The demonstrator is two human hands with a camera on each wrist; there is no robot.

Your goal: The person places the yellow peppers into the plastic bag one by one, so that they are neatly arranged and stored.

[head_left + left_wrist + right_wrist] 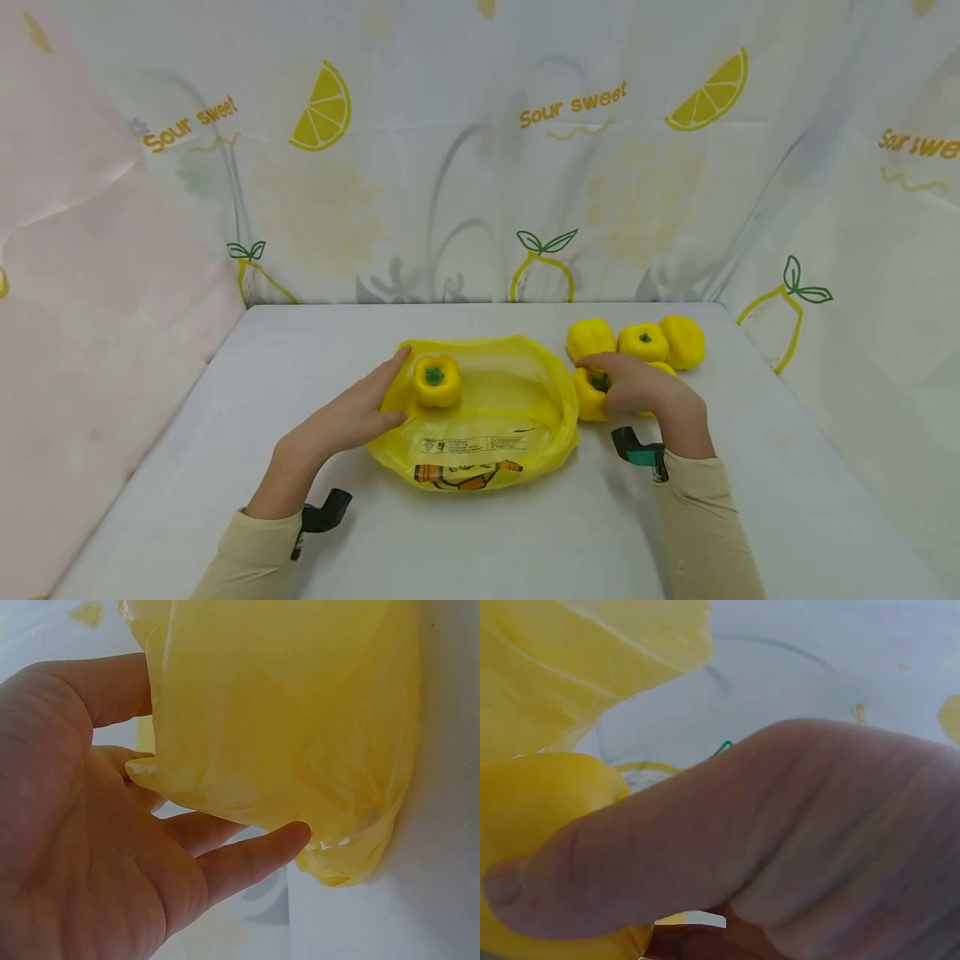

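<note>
Right fingers (607,363) grip pepper (591,404); left fingers (386,381) spread at bag (536,457); backdrop (435,125) reads "Sour sweet".

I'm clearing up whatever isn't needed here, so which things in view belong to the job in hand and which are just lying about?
Part of the job:
- bag, left hand at its rim
- pepper in it
- pepper the right hand holds
- other peppers, probably

Just there:
- lemon-print cloth behind
</note>
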